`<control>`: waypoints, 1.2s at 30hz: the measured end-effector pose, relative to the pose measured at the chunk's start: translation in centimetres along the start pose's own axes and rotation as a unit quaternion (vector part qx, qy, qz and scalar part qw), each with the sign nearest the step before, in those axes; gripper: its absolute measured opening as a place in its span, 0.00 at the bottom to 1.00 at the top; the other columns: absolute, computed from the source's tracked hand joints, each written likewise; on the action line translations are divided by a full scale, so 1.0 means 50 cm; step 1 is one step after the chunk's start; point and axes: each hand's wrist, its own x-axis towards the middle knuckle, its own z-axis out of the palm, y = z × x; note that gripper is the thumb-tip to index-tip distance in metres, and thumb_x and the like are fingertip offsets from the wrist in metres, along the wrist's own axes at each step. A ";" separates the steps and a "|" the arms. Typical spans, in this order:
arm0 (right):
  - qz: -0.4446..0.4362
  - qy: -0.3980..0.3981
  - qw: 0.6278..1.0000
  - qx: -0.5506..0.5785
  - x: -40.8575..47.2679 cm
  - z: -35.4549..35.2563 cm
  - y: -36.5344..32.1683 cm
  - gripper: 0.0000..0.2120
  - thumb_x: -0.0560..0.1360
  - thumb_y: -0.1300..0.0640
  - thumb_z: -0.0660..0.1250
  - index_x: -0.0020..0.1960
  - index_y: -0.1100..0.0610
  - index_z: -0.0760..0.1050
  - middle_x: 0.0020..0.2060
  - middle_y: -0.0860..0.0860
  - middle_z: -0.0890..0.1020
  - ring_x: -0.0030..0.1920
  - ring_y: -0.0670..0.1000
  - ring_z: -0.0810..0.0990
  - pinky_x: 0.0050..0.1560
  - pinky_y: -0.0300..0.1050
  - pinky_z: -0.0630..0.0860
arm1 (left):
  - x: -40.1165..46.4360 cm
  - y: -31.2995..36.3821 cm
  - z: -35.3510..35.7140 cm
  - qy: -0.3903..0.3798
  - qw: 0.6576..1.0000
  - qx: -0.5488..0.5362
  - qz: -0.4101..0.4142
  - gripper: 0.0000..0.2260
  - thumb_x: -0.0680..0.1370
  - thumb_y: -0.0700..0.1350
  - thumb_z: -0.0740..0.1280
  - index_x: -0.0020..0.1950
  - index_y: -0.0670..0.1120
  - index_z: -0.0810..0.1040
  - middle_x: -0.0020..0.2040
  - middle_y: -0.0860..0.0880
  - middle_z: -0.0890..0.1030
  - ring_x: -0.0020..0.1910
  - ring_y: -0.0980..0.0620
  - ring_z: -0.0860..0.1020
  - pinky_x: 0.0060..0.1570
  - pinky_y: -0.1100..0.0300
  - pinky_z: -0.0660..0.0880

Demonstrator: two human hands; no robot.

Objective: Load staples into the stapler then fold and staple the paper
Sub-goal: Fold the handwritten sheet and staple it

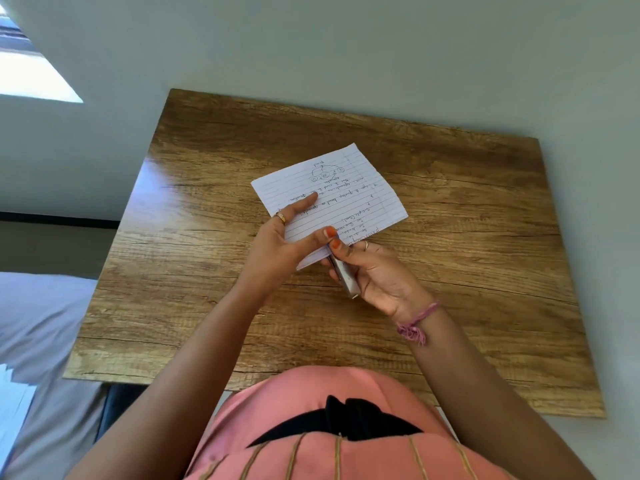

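A folded sheet of lined paper (349, 188) with handwriting is held above the wooden table (467, 216). My left hand (277, 247) grips its near left edge, thumb on top and index finger stretched across the page. My right hand (377, 271) holds a small silver stapler (344, 275), whose front end sits over the paper's near corner, right beside my left thumb. The stapler's jaws are hidden by my fingers and the paper.
The table's near edge lies close to my body, and its left edge borders a grey floor. A light grey cloth (38, 323) lies at the far left, below table level. A pale wall runs behind the table.
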 end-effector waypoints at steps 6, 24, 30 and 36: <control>-0.058 0.032 0.997 -0.041 0.003 0.009 0.012 0.02 0.71 0.63 0.70 0.44 0.60 0.79 0.38 0.51 0.86 0.37 0.47 0.83 0.37 0.37 0.78 | -0.003 -0.003 0.007 0.027 0.998 0.042 0.034 0.21 0.71 0.41 0.74 0.63 0.51 0.77 0.56 0.60 0.77 0.54 0.65 0.78 0.54 0.60 0.78; -0.008 -0.008 1.000 0.016 -0.002 -0.006 0.004 0.16 0.66 0.57 0.72 0.51 0.63 0.77 0.43 0.55 0.85 0.41 0.49 0.84 0.42 0.42 0.81 | 0.016 -0.016 -0.032 -0.056 0.988 -0.120 -0.083 0.16 0.79 0.35 0.62 0.64 0.46 0.76 0.61 0.47 0.79 0.55 0.48 0.81 0.45 0.55 0.81; -0.014 -0.045 0.999 -0.010 -0.001 -0.022 0.009 0.14 0.68 0.58 0.70 0.52 0.62 0.78 0.47 0.55 0.84 0.45 0.50 0.84 0.45 0.41 0.80 | 0.020 -0.017 -0.042 -0.046 0.982 -0.166 -0.076 0.18 0.79 0.34 0.61 0.67 0.46 0.75 0.66 0.45 0.76 0.60 0.47 0.79 0.46 0.57 0.81; -0.063 -0.016 0.986 -0.156 0.006 -0.035 0.024 0.16 0.66 0.58 0.74 0.54 0.56 0.80 0.49 0.51 0.85 0.49 0.47 0.83 0.47 0.38 0.79 | 0.021 -0.014 -0.050 -0.027 0.977 -0.207 -0.048 0.25 0.78 0.31 0.61 0.71 0.50 0.70 0.66 0.47 0.74 0.58 0.50 0.79 0.44 0.58 0.81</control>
